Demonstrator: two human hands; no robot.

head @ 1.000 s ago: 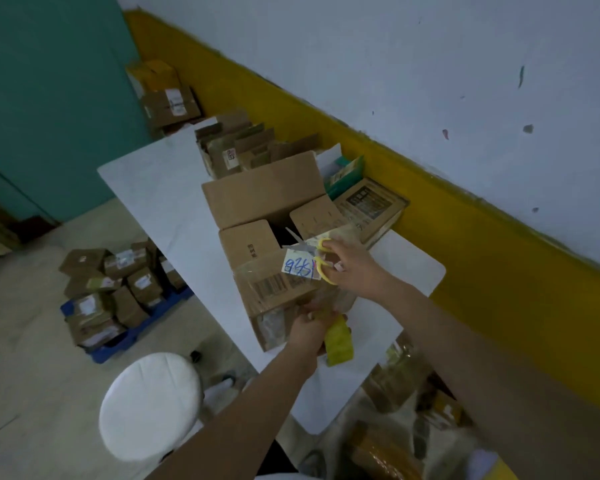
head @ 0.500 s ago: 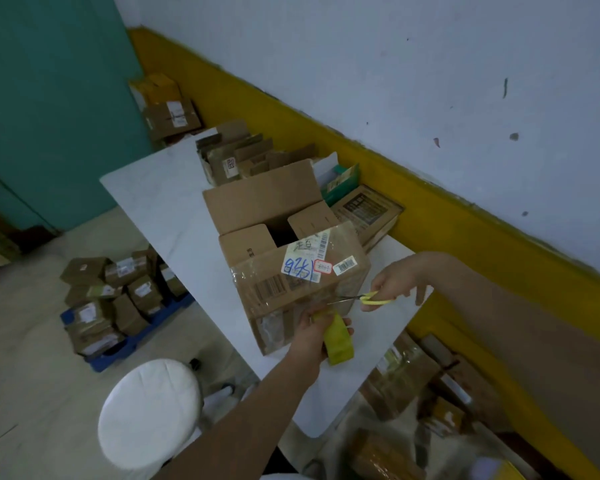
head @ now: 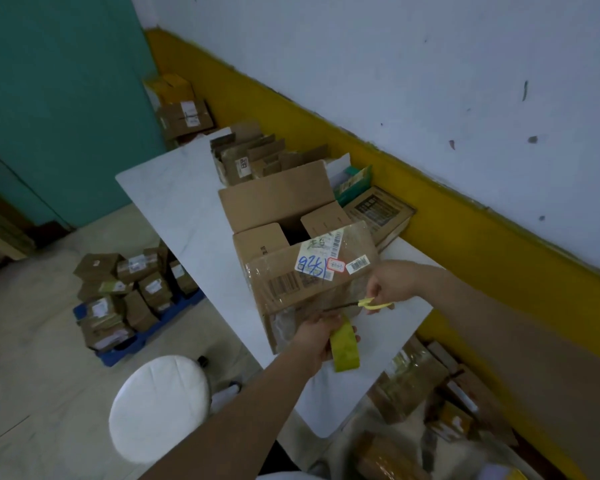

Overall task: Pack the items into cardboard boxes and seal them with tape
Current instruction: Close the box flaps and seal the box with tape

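As the right hand [head: 392, 282] lowers gripped yellow-handled scissors [head: 362, 304] toward the left hand [head: 317, 337] clutching a yellow tape roll [head: 344, 346], the seal likely awaits cutting.

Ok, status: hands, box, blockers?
Left hand grips yellow tape roll. Right hand holds yellow-handled scissors, blades near the roll. Labelled cardboard box taped over. Nothing blocking.

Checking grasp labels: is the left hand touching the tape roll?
Touching. Head view shows the left hand gripping the yellow-green tape roll, curled round it at the near corner of the box. The right hand holds scissors.
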